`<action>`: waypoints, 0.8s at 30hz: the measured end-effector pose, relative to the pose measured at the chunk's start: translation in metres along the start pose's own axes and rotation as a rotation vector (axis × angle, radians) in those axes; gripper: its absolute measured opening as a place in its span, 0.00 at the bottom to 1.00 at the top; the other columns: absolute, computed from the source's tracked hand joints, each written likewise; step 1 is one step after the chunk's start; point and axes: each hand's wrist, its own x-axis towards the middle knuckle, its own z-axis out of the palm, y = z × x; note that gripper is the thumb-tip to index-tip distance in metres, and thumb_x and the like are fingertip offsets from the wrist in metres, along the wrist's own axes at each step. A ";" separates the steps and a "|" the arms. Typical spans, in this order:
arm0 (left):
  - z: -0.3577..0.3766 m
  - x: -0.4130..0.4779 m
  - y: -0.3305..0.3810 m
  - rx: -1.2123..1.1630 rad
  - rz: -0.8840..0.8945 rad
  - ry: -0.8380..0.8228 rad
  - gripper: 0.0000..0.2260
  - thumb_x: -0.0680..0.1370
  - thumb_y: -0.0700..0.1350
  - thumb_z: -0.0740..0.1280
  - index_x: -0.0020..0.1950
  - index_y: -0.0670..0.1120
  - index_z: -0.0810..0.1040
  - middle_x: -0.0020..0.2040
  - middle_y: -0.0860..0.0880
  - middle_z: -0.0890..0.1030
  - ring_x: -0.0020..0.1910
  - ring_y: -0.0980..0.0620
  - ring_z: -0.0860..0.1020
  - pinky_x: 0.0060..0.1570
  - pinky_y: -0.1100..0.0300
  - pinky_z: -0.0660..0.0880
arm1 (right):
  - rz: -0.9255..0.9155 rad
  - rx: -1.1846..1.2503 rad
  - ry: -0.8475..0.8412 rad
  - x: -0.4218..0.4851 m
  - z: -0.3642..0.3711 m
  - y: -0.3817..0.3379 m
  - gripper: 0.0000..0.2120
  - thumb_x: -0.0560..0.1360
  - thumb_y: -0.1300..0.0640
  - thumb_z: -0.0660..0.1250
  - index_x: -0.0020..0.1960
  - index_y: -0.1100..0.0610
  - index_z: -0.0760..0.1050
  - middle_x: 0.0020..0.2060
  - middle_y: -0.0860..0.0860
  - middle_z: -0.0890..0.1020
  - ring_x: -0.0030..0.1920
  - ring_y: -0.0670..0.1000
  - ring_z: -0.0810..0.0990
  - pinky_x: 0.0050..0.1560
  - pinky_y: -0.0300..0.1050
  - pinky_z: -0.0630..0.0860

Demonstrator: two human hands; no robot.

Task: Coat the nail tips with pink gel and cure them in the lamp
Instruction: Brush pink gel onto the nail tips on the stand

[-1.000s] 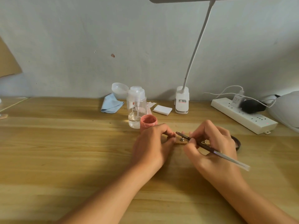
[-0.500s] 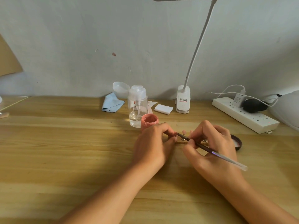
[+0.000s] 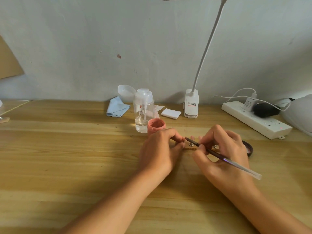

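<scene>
My right hand (image 3: 222, 149) grips a thin gel brush (image 3: 224, 159), its dark bristle end pointing left toward my left hand's fingertips. My left hand (image 3: 160, 151) is closed on the left end of a wooden nail-tip holder (image 3: 191, 148) with small metal studs; the tips on it are mostly hidden by my fingers. An open jar of pink gel (image 3: 156, 125) stands just behind my left hand. The jar's dark lid (image 3: 249, 147) lies to the right of my right hand. The white curing lamp (image 3: 300, 114) sits at the far right edge, partly cut off.
On the wooden table (image 3: 67, 157), a clear pump bottle (image 3: 143, 114) stands behind the jar. A blue cloth (image 3: 117, 107), white pads (image 3: 170, 113) and a clip desk lamp's base (image 3: 191, 105) line the wall. A power strip (image 3: 256, 119) with plugs lies at the right.
The brush tip has edged left, closer to my left fingertips. Both hands stay in nearly the same place on the holder.
</scene>
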 end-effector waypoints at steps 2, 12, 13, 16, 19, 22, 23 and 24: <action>0.000 0.001 0.000 0.003 0.004 -0.001 0.06 0.74 0.54 0.73 0.39 0.60 0.78 0.43 0.62 0.80 0.40 0.63 0.74 0.34 0.68 0.64 | 0.010 0.018 0.016 0.000 -0.001 -0.001 0.03 0.64 0.60 0.66 0.37 0.57 0.73 0.31 0.40 0.79 0.48 0.33 0.73 0.56 0.43 0.68; 0.001 0.001 -0.002 0.004 0.019 0.005 0.05 0.74 0.54 0.73 0.40 0.60 0.78 0.43 0.63 0.81 0.43 0.63 0.75 0.35 0.69 0.65 | 0.020 0.010 -0.019 -0.001 -0.002 0.000 0.04 0.66 0.58 0.65 0.38 0.57 0.73 0.31 0.44 0.79 0.47 0.34 0.73 0.56 0.40 0.66; 0.001 0.002 -0.001 0.005 0.013 0.002 0.05 0.74 0.54 0.73 0.40 0.60 0.79 0.44 0.63 0.81 0.44 0.63 0.75 0.36 0.69 0.66 | 0.023 0.028 0.006 -0.001 -0.003 -0.001 0.04 0.66 0.56 0.64 0.38 0.56 0.73 0.31 0.42 0.79 0.48 0.37 0.74 0.56 0.40 0.67; 0.002 0.003 -0.001 0.002 -0.008 -0.010 0.03 0.74 0.55 0.73 0.43 0.59 0.81 0.46 0.64 0.82 0.48 0.61 0.77 0.38 0.66 0.67 | 0.032 0.058 0.064 0.001 -0.004 0.001 0.05 0.69 0.53 0.61 0.41 0.54 0.72 0.33 0.41 0.78 0.43 0.44 0.77 0.58 0.48 0.70; 0.002 0.003 -0.002 -0.009 -0.009 -0.024 0.03 0.74 0.56 0.72 0.43 0.59 0.81 0.48 0.63 0.82 0.47 0.61 0.77 0.38 0.66 0.68 | 0.041 0.068 0.124 0.006 -0.003 0.003 0.04 0.77 0.53 0.60 0.51 0.51 0.71 0.41 0.43 0.81 0.44 0.46 0.80 0.56 0.63 0.73; 0.001 0.003 -0.003 -0.049 0.006 -0.032 0.02 0.75 0.56 0.73 0.43 0.60 0.81 0.48 0.65 0.82 0.44 0.63 0.77 0.38 0.69 0.70 | 0.115 0.046 0.123 0.008 -0.005 0.009 0.06 0.82 0.53 0.59 0.55 0.50 0.73 0.43 0.42 0.80 0.47 0.52 0.80 0.56 0.67 0.72; 0.002 0.003 -0.003 -0.052 0.018 -0.033 0.02 0.75 0.55 0.73 0.44 0.59 0.82 0.47 0.65 0.82 0.41 0.62 0.78 0.37 0.67 0.71 | 0.155 0.015 0.092 0.008 -0.005 0.012 0.05 0.81 0.55 0.60 0.53 0.51 0.74 0.43 0.41 0.79 0.48 0.53 0.79 0.58 0.66 0.72; 0.002 0.003 -0.004 -0.051 0.031 -0.032 0.02 0.75 0.54 0.73 0.46 0.59 0.83 0.44 0.65 0.82 0.38 0.61 0.78 0.36 0.65 0.71 | 0.203 -0.026 0.055 0.007 -0.006 0.015 0.05 0.79 0.57 0.62 0.53 0.52 0.74 0.43 0.42 0.78 0.50 0.53 0.78 0.61 0.64 0.70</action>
